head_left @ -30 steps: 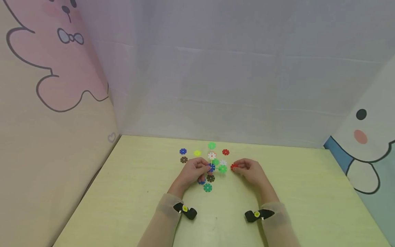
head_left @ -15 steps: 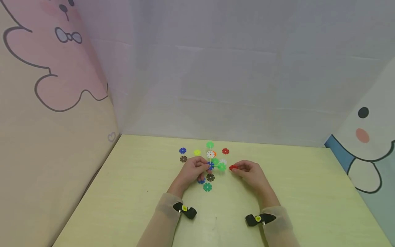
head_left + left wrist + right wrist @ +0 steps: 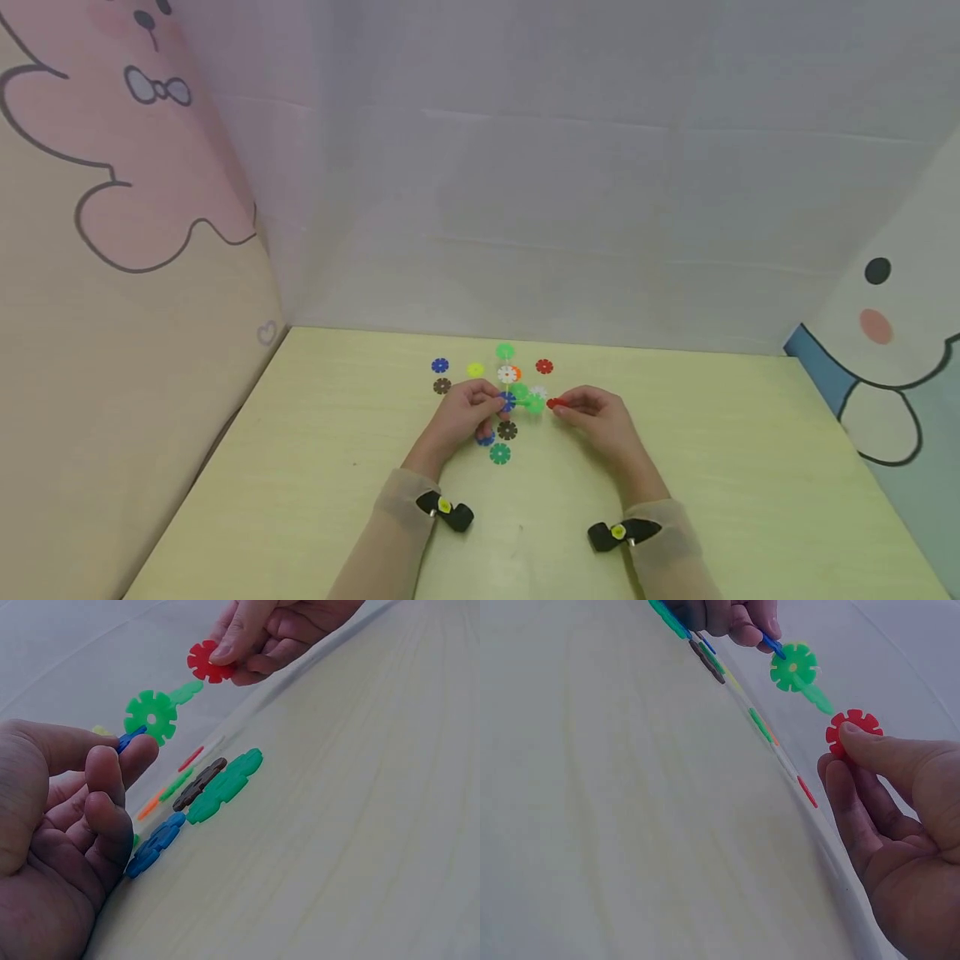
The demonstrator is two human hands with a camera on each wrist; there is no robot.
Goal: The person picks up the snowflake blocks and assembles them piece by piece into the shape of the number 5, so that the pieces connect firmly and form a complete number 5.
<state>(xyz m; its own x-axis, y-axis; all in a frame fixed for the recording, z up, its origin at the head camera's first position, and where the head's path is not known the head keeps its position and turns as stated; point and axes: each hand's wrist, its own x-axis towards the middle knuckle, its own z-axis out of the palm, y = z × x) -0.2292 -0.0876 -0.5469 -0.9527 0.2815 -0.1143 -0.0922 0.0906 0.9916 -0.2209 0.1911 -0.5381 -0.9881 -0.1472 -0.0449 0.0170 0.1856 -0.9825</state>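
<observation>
My left hand (image 3: 457, 422) pinches a blue notched disc (image 3: 507, 402) between thumb and fingers. That disc belongs to a joined group of slotted plastic discs. From it a green disc (image 3: 535, 404) sticks out to the right, and a white disc (image 3: 507, 374) and a light green disc (image 3: 505, 352) reach away from me. My right hand (image 3: 602, 417) pinches a red notched disc (image 3: 866, 722) by thumb and fingertips. In the right wrist view, the red disc is close to the end of a green disc (image 3: 814, 695); whether they touch I cannot tell.
Loose discs lie on the pale wooden table (image 3: 315, 500): blue (image 3: 440, 365), brown (image 3: 442, 386), yellow (image 3: 476, 369) and red (image 3: 544, 366) farther back, white (image 3: 538, 392) between the hands. Dark brown (image 3: 507, 431), teal green (image 3: 500, 453) and blue (image 3: 485, 438) discs lie beside my left hand.
My right hand has moved left, bringing the red disc closer to the green one. The red disc has turned from face-on to nearly edge-on in the head view. My left hand keeps its pinch.
</observation>
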